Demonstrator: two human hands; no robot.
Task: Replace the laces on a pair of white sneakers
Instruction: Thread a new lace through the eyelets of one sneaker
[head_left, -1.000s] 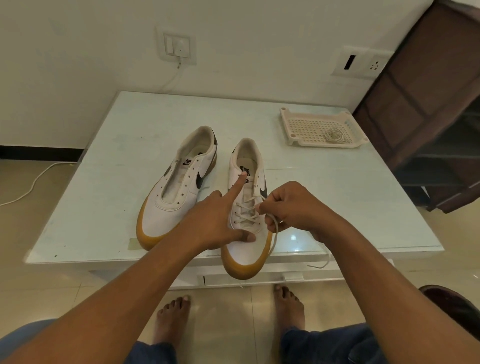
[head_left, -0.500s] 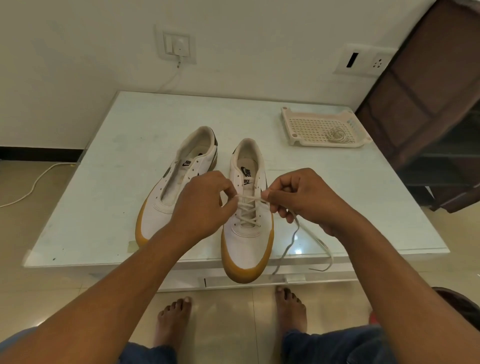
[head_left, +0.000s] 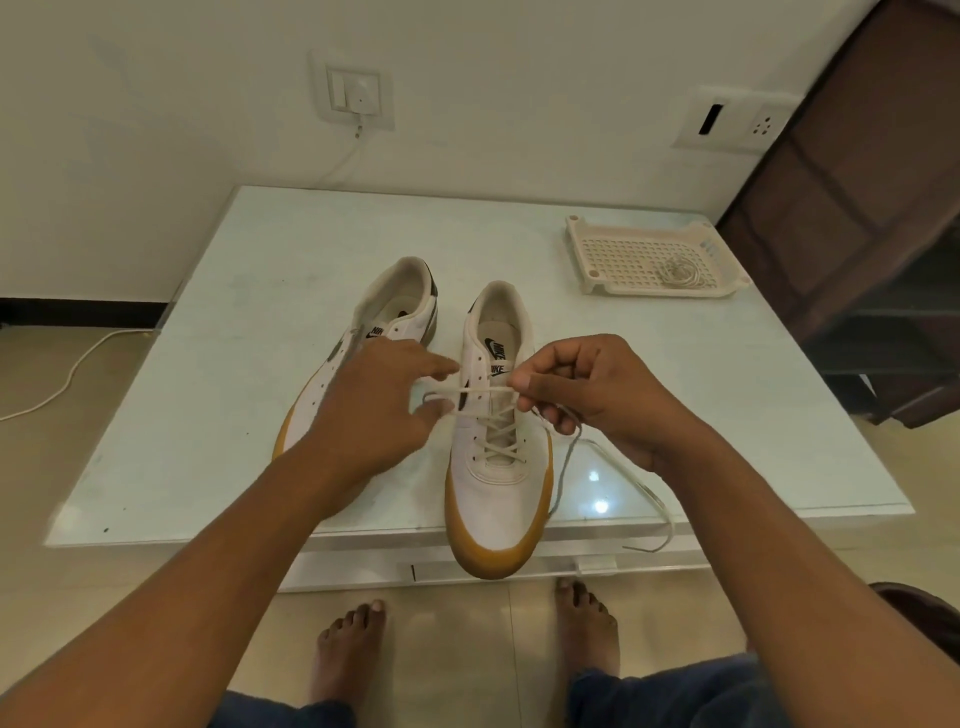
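Note:
Two white sneakers with gum soles stand on the glass table (head_left: 249, 374). The right sneaker (head_left: 496, 483) is laced through its lower eyelets with a cream lace (head_left: 480, 389). My right hand (head_left: 597, 400) pinches that lace at the sneaker's right side and holds it taut across the tongue. The lace's free tail (head_left: 649, 493) trails over the table's front edge. My left hand (head_left: 374, 415) hovers at the sneaker's left side, index finger and thumb spread, with the lace's left loop between them. The left sneaker (head_left: 400, 312) has no lace and is partly hidden behind my left hand.
A perforated white tray (head_left: 584, 260) stands at the table's back right with a coiled lace (head_left: 678, 273) in it. A brown cabinet (head_left: 857, 234) is to the right. A cable (head_left: 67, 379) lies on the floor at left. My bare feet (head_left: 348, 654) are under the table edge.
My left hand has let go of its pinch on the lace and spread its fingers. My right hand keeps hold of the lace and has barely moved.

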